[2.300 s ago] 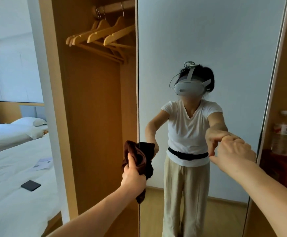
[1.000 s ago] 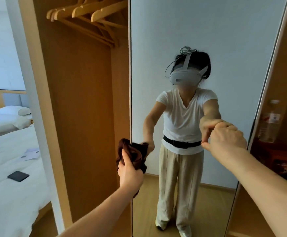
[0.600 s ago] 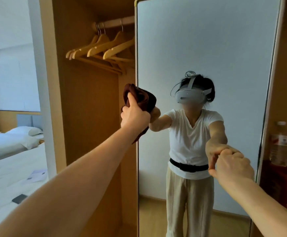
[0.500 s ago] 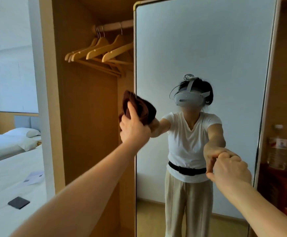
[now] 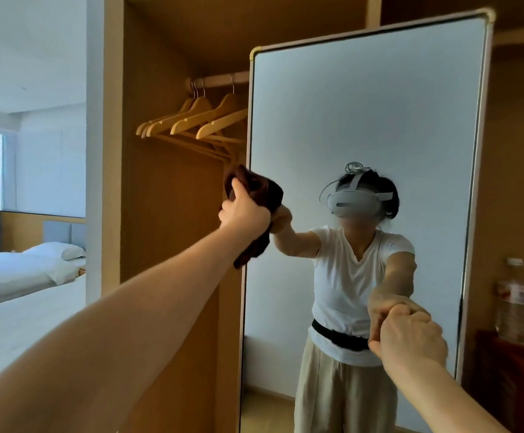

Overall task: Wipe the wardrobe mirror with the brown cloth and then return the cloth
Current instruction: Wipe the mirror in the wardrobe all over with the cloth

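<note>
The tall wardrobe mirror stands straight ahead in a pale frame and reflects a person in a white T-shirt. The brown cloth is bunched in my left hand, which presses it against the glass at the mirror's left edge, about level with the reflected shoulder. A tail of the cloth hangs below my wrist. My right hand is a closed fist resting against the lower right part of the glass, meeting its own reflection, with nothing seen in it.
Left of the mirror is the open wardrobe, with several wooden hangers on a rail. A water bottle stands on a dark red cabinet at the right. White beds lie at the far left.
My left hand has lifted the cloth from waist height to shoulder height along the mirror's left edge, and my view has tilted up. My right fist has stayed on the glass.
</note>
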`<state>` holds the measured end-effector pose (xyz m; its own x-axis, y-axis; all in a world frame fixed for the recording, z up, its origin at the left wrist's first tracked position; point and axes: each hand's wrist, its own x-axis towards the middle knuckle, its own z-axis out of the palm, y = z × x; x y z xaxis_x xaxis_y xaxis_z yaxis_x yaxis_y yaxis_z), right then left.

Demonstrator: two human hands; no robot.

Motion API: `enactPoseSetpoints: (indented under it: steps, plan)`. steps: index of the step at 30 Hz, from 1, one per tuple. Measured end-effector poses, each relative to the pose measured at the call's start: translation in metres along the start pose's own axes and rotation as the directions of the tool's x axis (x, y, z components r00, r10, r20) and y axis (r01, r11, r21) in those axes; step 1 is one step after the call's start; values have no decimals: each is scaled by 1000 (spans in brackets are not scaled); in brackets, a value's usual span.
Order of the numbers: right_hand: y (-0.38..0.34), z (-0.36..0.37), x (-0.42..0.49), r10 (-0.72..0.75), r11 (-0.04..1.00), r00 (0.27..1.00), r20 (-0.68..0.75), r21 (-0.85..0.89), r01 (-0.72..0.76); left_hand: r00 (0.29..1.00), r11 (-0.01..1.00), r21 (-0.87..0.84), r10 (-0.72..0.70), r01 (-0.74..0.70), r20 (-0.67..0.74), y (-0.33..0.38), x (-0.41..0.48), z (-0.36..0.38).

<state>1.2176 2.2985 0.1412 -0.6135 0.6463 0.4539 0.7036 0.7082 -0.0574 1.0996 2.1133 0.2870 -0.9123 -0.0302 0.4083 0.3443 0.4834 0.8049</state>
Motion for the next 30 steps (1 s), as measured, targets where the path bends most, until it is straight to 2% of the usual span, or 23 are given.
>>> enactPoseSetpoints:
  steps: [5, 7, 10, 11, 12, 14, 17, 20, 23, 26, 30]
  plan:
    - [1, -4, -4, -4, 1000, 999, 50, 18, 3, 999, 999, 39, -1, 3, -38, 10, 2, 5]
    - [7, -12, -4, -30, 997, 994, 109, 68, 22, 999, 1000, -6, 24, -24, -29, 5, 3, 1]
    - [15, -46, -1, -138, 990, 956, 258, 51, 129, 998, 993, -102, 63, -61, 15, 7, 9, -15]
    - [13, -61, 0, -178, 984, 949, 260, 20, 179, 997, 990, -122, 78, -74, 26, 8, 10, -17]
    - [7, -78, 3, -229, 973, 952, 205, 11, 232, 995, 987, -136, 94, -89, 33, 9, 11, -20]
    - [-13, -110, 9, -326, 944, 945, -16, 54, 327, 992, 983, -152, 112, -103, 51, 9, 11, -23]
    - [-48, -154, 21, -375, 918, 889, -263, 30, 396, 985, 969, -198, 161, -146, 66, 4, 14, -26]
    - [-54, -182, 42, -265, 964, 901, -345, -89, 250, 968, 944, -253, 237, -209, 83, -4, 20, -34]
    - [-40, -188, 60, -76, 995, 958, -276, -83, 55, 961, 929, -295, 260, -224, 90, -5, 28, -39]
    - [-35, -175, 66, -37, 999, 979, -200, -35, 31, 957, 920, -306, 280, -244, 78, 2, 36, -39]
    - [-43, -169, 68, -25, 996, 983, -184, -90, 8, 950, 914, -291, 309, -283, 48, 15, 56, -38]
